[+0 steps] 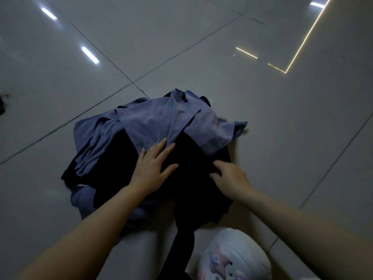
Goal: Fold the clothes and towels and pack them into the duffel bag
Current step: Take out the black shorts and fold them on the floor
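Head view looks down on a floor (201, 47) of large, glossy grey tiles, with thin dark grout lines crossing at an angle just beyond the laundry. Its polished surface mirrors the room's lighting: two short white bars at the upper left, another at the upper right, and a thin yellowish strip that runs down from the top right corner and bends near mid-right. The room is dim and the tiles read cool and bluish. A heap of clothes (157, 150) sits on the floor in front of me, with a blue-violet garment (161, 120) draped loosely over the far side and spilling to the left, and a black garment (191, 178) bunched on the near side, one dark strip trailing toward me. My left hand (154, 168) lies flat on the black cloth, fingers straight and spread, fingertips reaching the edge of the blue-violet fabric; it grasps nothing. My right hand (230, 178) rests on the black garment just beside it, fingers bent and dipping into the folds, though I cannot tell whether they actually pinch the cloth. A white slipper with a pastel pattern (232, 257) shows at the bottom edge, near the trailing strip. At the far left edge a small dark object (2, 106) lies on the tiles, too cut off to identify.
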Action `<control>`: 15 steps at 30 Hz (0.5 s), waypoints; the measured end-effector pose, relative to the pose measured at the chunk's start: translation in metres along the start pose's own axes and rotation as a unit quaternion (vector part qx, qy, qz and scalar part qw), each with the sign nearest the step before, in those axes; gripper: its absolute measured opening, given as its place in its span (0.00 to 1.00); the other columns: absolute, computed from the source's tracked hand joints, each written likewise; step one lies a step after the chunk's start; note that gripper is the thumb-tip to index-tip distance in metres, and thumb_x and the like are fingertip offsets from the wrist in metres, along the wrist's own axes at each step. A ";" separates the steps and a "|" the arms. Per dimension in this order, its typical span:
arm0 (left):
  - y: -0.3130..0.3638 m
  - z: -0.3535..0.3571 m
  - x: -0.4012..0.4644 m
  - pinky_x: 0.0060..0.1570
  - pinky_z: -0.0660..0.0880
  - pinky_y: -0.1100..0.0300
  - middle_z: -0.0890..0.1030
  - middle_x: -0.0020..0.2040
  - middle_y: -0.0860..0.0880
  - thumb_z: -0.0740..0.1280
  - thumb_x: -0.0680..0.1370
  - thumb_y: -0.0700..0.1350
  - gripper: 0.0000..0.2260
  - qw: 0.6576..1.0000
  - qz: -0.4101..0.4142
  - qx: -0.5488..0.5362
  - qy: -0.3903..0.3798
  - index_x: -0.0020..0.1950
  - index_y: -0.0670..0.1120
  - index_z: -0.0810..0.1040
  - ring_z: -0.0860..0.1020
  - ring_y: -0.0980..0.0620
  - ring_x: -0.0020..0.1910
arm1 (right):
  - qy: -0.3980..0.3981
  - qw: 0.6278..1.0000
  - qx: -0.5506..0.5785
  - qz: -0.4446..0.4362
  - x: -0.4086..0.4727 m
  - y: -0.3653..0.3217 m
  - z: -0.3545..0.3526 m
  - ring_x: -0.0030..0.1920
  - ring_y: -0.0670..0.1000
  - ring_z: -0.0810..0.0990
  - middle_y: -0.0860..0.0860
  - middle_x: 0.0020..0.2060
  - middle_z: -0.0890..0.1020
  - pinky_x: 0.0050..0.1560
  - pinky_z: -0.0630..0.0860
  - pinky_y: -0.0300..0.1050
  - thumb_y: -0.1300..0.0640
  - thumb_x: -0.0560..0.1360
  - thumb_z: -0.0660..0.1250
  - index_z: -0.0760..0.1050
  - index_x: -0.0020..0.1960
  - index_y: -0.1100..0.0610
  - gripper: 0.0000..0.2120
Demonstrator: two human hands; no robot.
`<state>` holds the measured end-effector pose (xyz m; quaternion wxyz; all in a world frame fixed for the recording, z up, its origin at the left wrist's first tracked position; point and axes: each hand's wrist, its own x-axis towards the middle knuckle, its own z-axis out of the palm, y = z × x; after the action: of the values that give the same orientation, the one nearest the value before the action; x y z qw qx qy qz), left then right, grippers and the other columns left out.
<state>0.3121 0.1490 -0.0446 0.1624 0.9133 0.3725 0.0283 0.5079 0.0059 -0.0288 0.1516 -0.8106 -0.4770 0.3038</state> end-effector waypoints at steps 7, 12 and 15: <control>-0.006 -0.007 0.011 0.74 0.51 0.47 0.58 0.78 0.47 0.55 0.79 0.61 0.29 0.995 -0.076 -0.012 0.059 0.77 0.50 0.59 0.57 0.46 0.76 | 0.254 0.948 0.187 -0.049 0.030 -0.020 -0.125 0.44 0.50 0.73 0.52 0.43 0.77 0.44 0.66 0.41 0.63 0.78 0.59 0.74 0.52 0.57 0.07; -0.020 -0.019 0.025 0.72 0.58 0.41 0.60 0.77 0.49 0.61 0.79 0.57 0.30 0.988 -0.130 -0.048 0.064 0.78 0.51 0.56 0.60 0.47 0.75 | 0.288 0.955 -0.017 -0.072 0.034 -0.009 -0.173 0.51 0.61 0.76 0.59 0.50 0.80 0.50 0.69 0.49 0.59 0.79 0.59 0.75 0.57 0.58 0.10; -0.032 -0.015 0.021 0.71 0.59 0.40 0.59 0.77 0.49 0.61 0.79 0.57 0.30 0.988 -0.145 -0.044 0.042 0.78 0.52 0.55 0.59 0.47 0.75 | 0.223 0.968 -0.111 -0.012 0.038 0.027 -0.162 0.55 0.64 0.76 0.62 0.54 0.80 0.53 0.72 0.54 0.56 0.79 0.60 0.76 0.56 0.59 0.10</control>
<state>0.3029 0.1893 -0.0426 0.1891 0.8397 0.5056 0.0594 0.6428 0.0324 0.0685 0.1670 -0.8641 -0.4711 0.0588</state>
